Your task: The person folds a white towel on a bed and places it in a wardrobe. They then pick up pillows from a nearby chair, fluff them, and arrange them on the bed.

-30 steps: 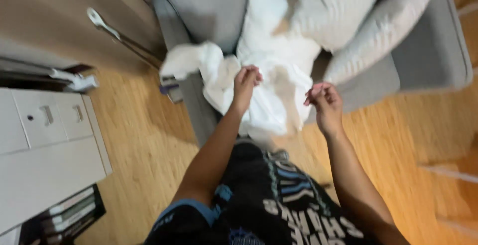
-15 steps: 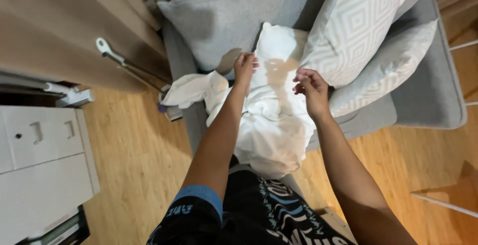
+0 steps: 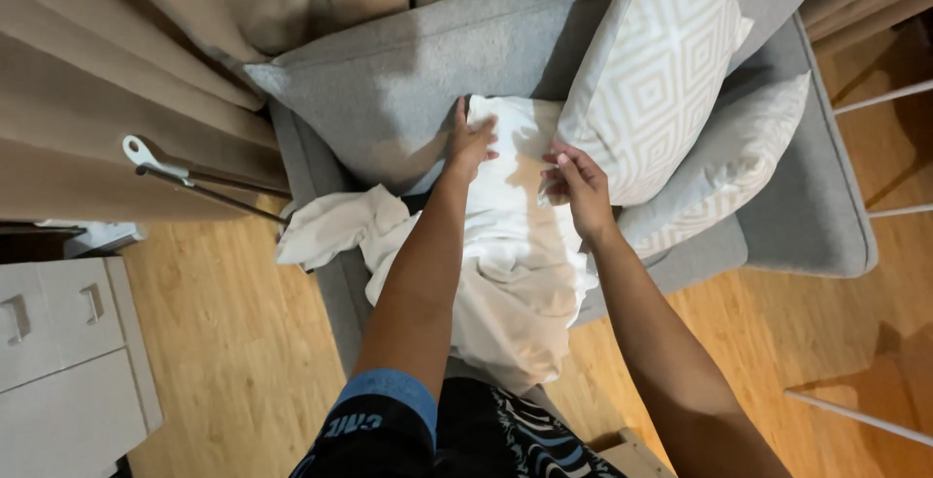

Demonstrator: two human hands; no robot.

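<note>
1. A white cabinet was seen at the far left, on a wood floor.
2. Beige curtains were hung above it, with a white-tipped rod slanted across their lower edge.
3. A grey sofa was set in the middle, with a grey cushion propped against its back.
4. A white cloth was spread over the sofa seat, from the cushion down to the front edge; a crumpled part of it was hung off the left side of the seat.
5. The left hand was laid at the top left edge of the cloth, just beside the grey cushion; its fingers were curled on the fabric, though how firmly it was gripped could not be told.
6. The right hand was held at the cloth's right edge, its fingers bent and pinched on the fabric.
7. A patterned pillow was stood just right of that hand, touching the cloth.
8. A second patterned pillow was laid under and beside the first.
</note>
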